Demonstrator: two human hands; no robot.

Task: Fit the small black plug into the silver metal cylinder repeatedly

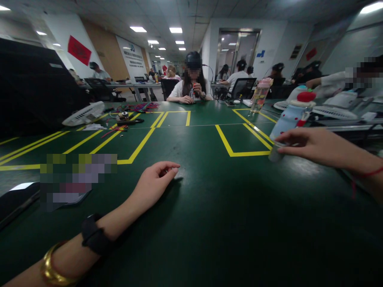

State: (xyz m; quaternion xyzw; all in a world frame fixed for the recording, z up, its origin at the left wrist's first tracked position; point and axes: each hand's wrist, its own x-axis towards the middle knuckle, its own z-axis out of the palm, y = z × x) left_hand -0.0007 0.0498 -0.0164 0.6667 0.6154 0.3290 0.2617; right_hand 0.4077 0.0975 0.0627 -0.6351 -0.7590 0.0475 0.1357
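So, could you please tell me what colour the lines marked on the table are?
Yellow lines on a dark green table, seen in the head view.

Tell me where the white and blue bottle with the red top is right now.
In the head view, the white and blue bottle stands tilted at the right side of the green table, beside a yellow tape box. The right hand is at its base.

Your green desk [209,207], yellow-taped: white fan [83,114] and cable clutter [134,109] at far left, pink bottle [260,95] at far right.
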